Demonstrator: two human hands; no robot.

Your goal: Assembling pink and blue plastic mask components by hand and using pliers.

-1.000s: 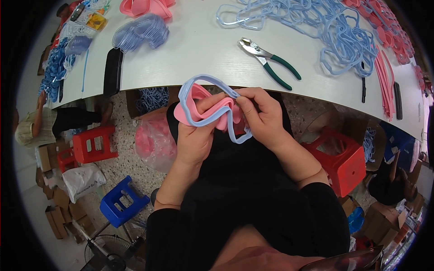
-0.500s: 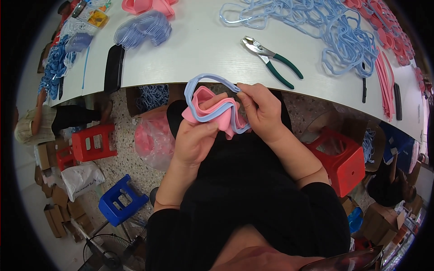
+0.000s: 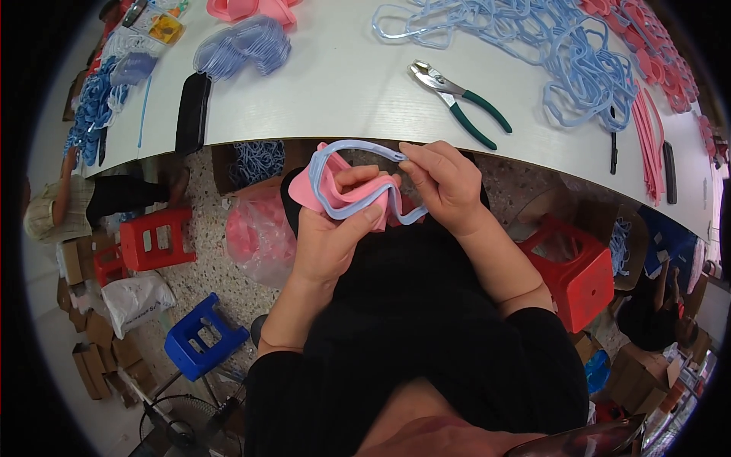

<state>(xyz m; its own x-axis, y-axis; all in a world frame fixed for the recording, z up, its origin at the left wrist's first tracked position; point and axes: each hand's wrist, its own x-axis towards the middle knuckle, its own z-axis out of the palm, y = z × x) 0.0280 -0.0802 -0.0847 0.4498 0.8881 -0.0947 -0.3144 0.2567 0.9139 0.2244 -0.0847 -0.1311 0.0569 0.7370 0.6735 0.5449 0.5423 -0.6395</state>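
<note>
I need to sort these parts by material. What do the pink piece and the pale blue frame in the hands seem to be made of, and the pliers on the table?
Pink piece: looks like soft, matte rubber or silicone, since it folds in the left hand.
Pale blue frame: semi-translucent flexible plastic, slightly glossy; the right hand pinches it.
Pliers: shiny bare metal jaws, with green handles probably plastic-coated.

White table (image 3: pixel 343 84), loaded right across. Green-handled pliers (image 3: pixel 461 103) near the front edge, tangled light-blue frames (image 3: pixel 533 46) behind, pink strips (image 3: pixel 655 129) and a thin black strip (image 3: pixel 613 145) far right. Black flat case (image 3: pixel 193 113) left, clear-blue stack (image 3: pixel 244 49) just beyond.
</note>
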